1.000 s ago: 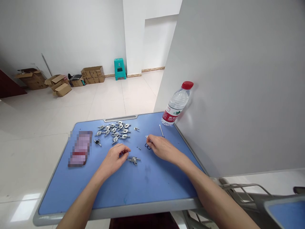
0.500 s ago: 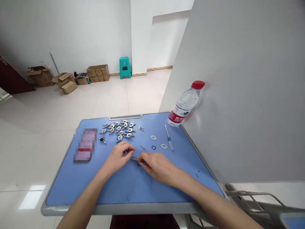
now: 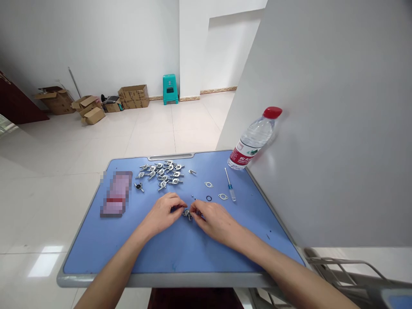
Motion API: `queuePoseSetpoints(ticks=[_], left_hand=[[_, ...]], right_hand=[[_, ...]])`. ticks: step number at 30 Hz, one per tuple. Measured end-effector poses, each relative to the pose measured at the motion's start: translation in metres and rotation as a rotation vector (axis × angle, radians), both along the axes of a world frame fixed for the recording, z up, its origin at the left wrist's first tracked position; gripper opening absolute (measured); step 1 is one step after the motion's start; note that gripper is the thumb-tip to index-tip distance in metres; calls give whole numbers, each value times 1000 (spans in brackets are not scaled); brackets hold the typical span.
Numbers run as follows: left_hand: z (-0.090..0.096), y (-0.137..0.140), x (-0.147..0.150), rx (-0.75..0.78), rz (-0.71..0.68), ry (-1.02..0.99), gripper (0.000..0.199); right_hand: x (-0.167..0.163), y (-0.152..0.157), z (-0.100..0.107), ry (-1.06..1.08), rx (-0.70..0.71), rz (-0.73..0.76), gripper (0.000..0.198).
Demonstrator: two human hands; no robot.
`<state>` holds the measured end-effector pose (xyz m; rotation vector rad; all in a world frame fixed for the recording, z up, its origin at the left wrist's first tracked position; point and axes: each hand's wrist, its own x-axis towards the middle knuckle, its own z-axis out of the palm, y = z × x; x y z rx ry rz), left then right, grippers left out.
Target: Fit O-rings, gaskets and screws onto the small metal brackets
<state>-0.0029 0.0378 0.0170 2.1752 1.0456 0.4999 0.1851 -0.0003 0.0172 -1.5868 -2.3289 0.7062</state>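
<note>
Between my fingertips, just above the blue tabletop, is a small metal fitting (image 3: pixel 187 214) with a round middle. My left hand (image 3: pixel 165 211) is closed in a pinch at the fitting's left end. From the right, my right hand (image 3: pixel 215 218) pinches the same fitting with thumb and fingers. Fingers hide much of it. Tiny metal pieces (image 3: pixel 193 197) lie just beyond my right fingers, partly covered. A black rubber ring (image 3: pixel 209 198) and two flat oval gaskets, one nearer (image 3: pixel 222 196) and one farther (image 3: pixel 208 184), rest to the right.
Several similar metal fittings (image 3: pixel 163 171) are clustered at the back of the blue table (image 3: pixel 199 257). One fitting with a dark centre (image 3: pixel 139 186) sits apart. A blurred purple item (image 3: pixel 117 195) lies left. A screwdriver (image 3: pixel 230 186) and a water bottle (image 3: pixel 252 141) stand by the right-hand wall panel.
My left fingers have moved right to meet the fitting, which has turned so its round part shows more. My right hand has shifted slightly. The camera view has moved a little.
</note>
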Motion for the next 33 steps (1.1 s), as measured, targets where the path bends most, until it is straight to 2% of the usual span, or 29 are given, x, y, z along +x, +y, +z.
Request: queuePoseSetpoints(ticks=[5,17,22,27,33], left_hand=[[0,0,0,3,-20,20,19],[3,-1,-2,-15,5,30,19],[5,-5,-3,-44,-3,11,22],[9,-9,2,-25,15,69,17],[4,-9,6,28,12,134,10]], right_hand=[[-2,5,-1,41,-35,-59,11],[6,7,11,34,-8,-71,19],[15,13,14,58,32,-132,19],[27,20,19,-19,40,-188,17],[29,20,26,-125,-32,-118,18]])
